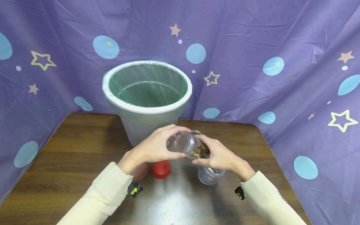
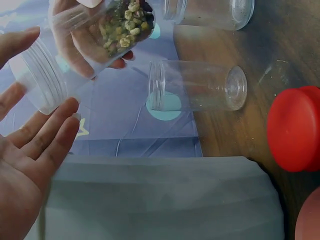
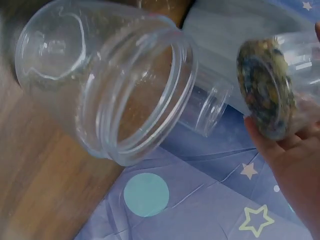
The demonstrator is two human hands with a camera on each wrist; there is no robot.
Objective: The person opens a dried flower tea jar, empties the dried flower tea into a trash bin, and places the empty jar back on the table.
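A clear plastic jar with dried flower buds at its base end lies tilted between both hands. My left hand holds its threaded mouth end, with thumb and fingers spread around the rim. My right hand grips the base end, where the contents are gathered. Below the right hand a wide clear jar stands upright on the table. Another clear jar stands farther back, mostly hidden behind the hands in the head view.
A large grey bin with a clear liner stands at the back of the wooden table. A red lid and a pink lid lie near the left forearm. A patterned purple cloth hangs around the table.
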